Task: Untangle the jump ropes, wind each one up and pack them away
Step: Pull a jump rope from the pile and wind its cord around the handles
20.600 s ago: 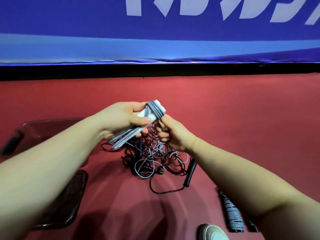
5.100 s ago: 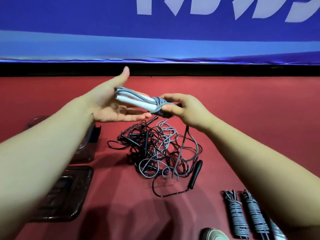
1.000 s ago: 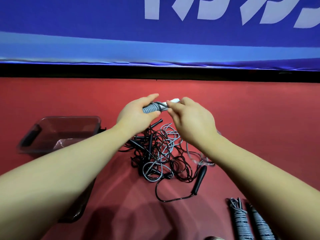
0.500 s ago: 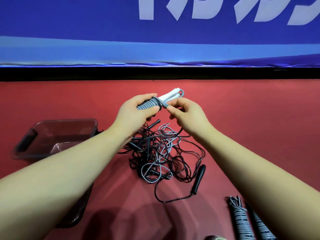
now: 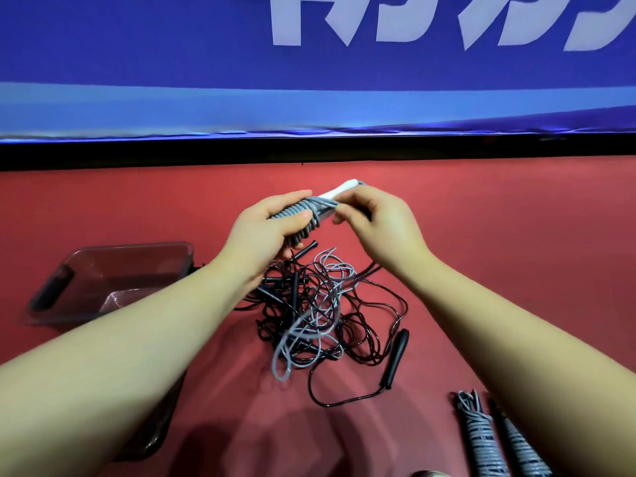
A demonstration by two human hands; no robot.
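At far left the dark bin (image 5: 130, 245) sits on the floor (image 5: 499, 242); right of it the left hand (image 5: 265, 232) is clamped round the grey rope bundle (image 5: 299, 218), above the tangled ropes (image 5: 320, 311). The bundle's long axis climbs from lower left to upper right, its white handle tip (image 5: 344, 188) poking past the right hand (image 5: 382, 228), whose curled fingertips (image 5: 340, 215) pinch the cord at the last turns. The bin lies on the left hand's side, nearer that hand.

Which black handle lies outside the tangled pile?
The black handle right of the tangle, lying alone on the red floor; the others lie among the cords.
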